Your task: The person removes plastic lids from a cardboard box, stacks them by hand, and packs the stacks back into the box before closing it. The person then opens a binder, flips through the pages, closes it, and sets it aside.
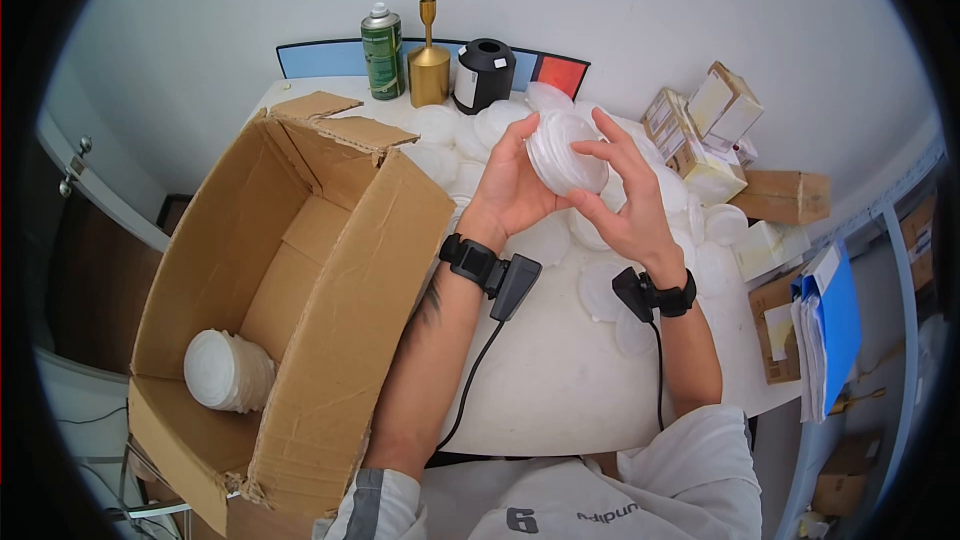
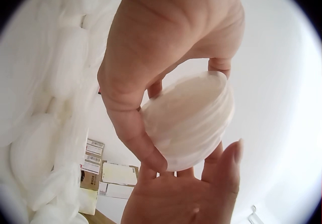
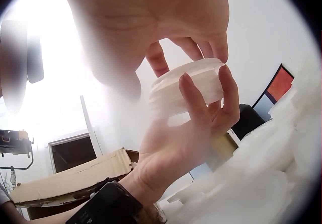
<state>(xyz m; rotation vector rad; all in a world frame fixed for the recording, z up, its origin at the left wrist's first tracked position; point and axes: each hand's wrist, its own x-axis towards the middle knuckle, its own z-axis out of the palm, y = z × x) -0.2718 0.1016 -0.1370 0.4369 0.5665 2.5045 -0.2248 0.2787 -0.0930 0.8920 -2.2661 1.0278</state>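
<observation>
White shirt cloth (image 1: 590, 500) lies nearest the camera, along the near edge of the desk (image 1: 540, 400). Beyond it we hold a tilted stack of round, translucent plastic lids (image 1: 565, 155) in both hands, above the loose ones. Our left hand (image 1: 510, 185) grips it from the side, thumb and fingers curled round the rims; our right hand (image 1: 636, 208) holds the opposite side between thumb and bent fingers.

How far along are we? One stack of lids (image 1: 228, 370) lies on its side in the open cardboard box (image 1: 340, 340), near its near end, and a second is gathered in our hands. That makes only a small share by our reckoning: many loose lids (image 1: 437, 123) are spread, overlapping, from the far edge of the desk across its middle and towards its right edge. We cannot count them.

Along the far edge we have a green spray can (image 1: 383, 58), a gold candle holder (image 1: 429, 78) and a black cylindrical container (image 1: 486, 80). Small cartons (image 1: 700, 155) sit by the far right corner.
</observation>
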